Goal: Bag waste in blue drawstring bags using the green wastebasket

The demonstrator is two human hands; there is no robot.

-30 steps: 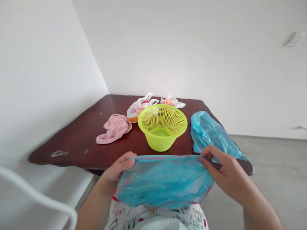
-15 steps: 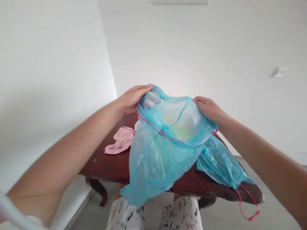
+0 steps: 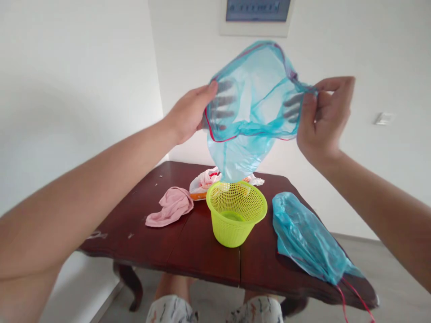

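Blue bag raised higher, green basket back in view, left hand, right hand pinching rim

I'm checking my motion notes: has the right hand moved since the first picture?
Yes, upward: the right hand appeared well below the wall fixture then; now it appears about level with it.

Got two hands here, two blue plastic bags, and just the one green basket. Only one pink cloth, and two white plastic bags that I can make out. It's one table, two table legs showing, plus one framed panel and one wall switch.
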